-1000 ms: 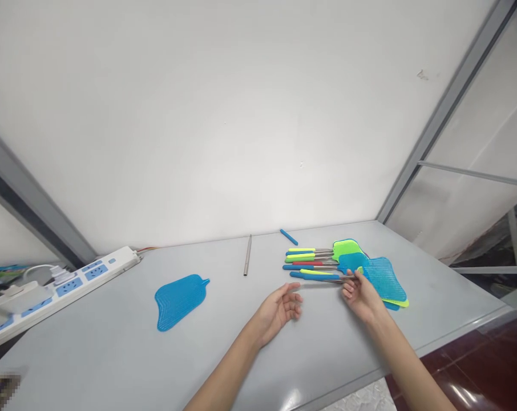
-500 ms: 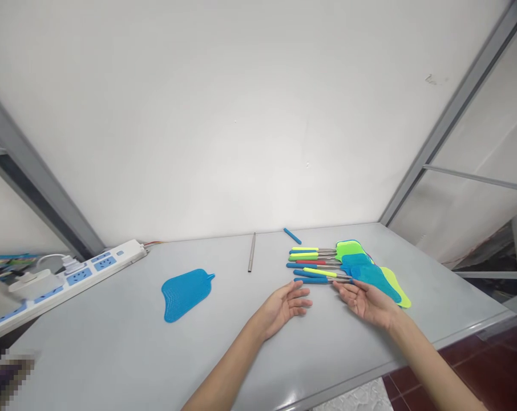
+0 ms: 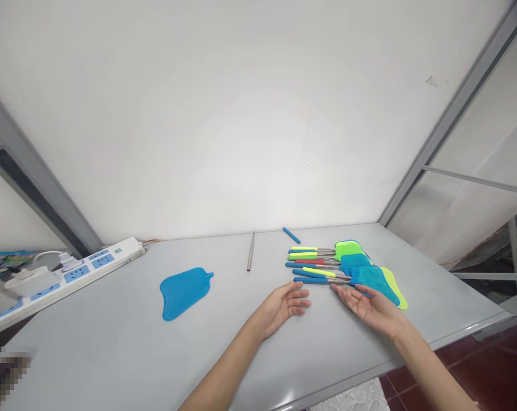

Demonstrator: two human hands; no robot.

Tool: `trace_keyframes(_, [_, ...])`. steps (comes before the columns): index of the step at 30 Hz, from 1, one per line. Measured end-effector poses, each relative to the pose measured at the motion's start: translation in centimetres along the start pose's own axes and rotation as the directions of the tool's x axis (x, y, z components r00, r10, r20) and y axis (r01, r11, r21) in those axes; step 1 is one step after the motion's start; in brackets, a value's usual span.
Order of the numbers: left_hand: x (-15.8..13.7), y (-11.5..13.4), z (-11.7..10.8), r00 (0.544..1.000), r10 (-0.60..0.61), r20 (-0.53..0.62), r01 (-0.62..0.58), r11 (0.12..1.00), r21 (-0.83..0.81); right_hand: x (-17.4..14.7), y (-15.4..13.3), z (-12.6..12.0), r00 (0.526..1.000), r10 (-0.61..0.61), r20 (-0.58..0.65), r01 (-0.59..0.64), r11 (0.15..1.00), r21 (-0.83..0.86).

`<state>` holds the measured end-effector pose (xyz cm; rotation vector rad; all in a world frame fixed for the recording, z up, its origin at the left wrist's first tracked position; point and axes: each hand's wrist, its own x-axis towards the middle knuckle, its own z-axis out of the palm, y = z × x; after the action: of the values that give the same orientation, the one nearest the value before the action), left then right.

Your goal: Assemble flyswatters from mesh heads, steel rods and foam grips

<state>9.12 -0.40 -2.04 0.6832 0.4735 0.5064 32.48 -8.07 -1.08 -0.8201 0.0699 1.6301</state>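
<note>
Several fly swatters lie side by side on the grey table, with blue, yellow, green and red handles to the left and mesh heads (image 3: 372, 281) to the right. My left hand (image 3: 284, 308) is open, its fingers apart, close to the end of the nearest blue handle (image 3: 310, 280). My right hand (image 3: 370, 308) is open too, palm turned up, just in front of the nearest swatter's metal shaft and blue head. Neither hand holds anything. A loose blue swatter head (image 3: 185, 292) lies to the left. Behind my hands are a bare metal rod (image 3: 250, 252) and a separate blue handle (image 3: 291, 235).
A white power strip (image 3: 76, 274) with plugs in it runs along the table's left side. The white wall (image 3: 258, 125) rises right behind the table (image 3: 125, 354). Grey metal frame posts (image 3: 444, 125) stand at both sides. Part of a blurred dark shape shows at the lower left.
My right hand has come slightly away from the nearest swatter and its fingers have spread. My left hand has hardly moved. The swatters lie as before, with a slight camera shift.
</note>
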Motion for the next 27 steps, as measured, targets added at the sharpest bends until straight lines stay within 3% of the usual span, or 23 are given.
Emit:
trace_keyframes(6, [0.0,-0.5,0.1,0.998,0.064,-0.006,-0.064,0.998,0.027,0.1,3.8,3.1,0.995,0.01,0.1,-0.008,1.0,-0.017])
trace_keyframes(9, [-0.1,-0.2,0.1,0.98,0.188,-0.071,-0.171,0.965,0.199,1.5,6.5,5.1,0.987,0.065,0.148,-0.051,0.994,-0.094])
trace_keyframes(11, [-0.3,0.5,-0.1,0.918,0.373,-0.133,-0.284,0.854,0.436,2.8,8.0,6.3,0.98,0.076,0.186,-0.044,0.984,-0.171])
trace_keyframes(13, [-0.7,1.5,-0.6,0.801,0.584,-0.129,-0.367,0.651,0.665,4.3,9.2,7.4,0.975,0.067,0.213,-0.012,0.968,-0.25])
trace_keyframes(15, [-1.1,2.6,-1.4,0.685,0.722,-0.093,-0.379,0.462,0.802,5.7,10.1,8.5,0.97,0.073,0.233,0.009,0.943,-0.333])
trace_keyframes(17, [-1.3,3.3,-2.4,0.614,0.783,-0.096,-0.312,0.352,0.882,7.0,10.7,9.5,0.969,0.063,0.238,0.038,0.918,-0.396])
trace_keyframes(19, [-1.4,3.5,-3.5,0.585,0.801,-0.131,-0.175,0.282,0.943,8.1,11.2,10.5,0.969,0.007,0.247,0.102,0.9,-0.425])
trace_keyframes(21, [-1.2,3.2,-4.5,0.592,0.784,-0.185,0.003,0.228,0.974,9.0,11.7,11.4,0.964,-0.057,0.259,0.168,0.888,-0.428])
trace_keyframes(23, [-1.1,2.9,-5.1,0.617,0.757,-0.214,0.107,0.189,0.976,10.0,11.9,12.1,0.964,-0.087,0.252,0.195,0.874,-0.445])
trace_keyframes(27, [-1.1,2.8,-5.1,0.638,0.737,-0.221,0.129,0.18,0.975,11.5,11.8,12.8,0.973,-0.097,0.211,0.196,0.831,-0.521])
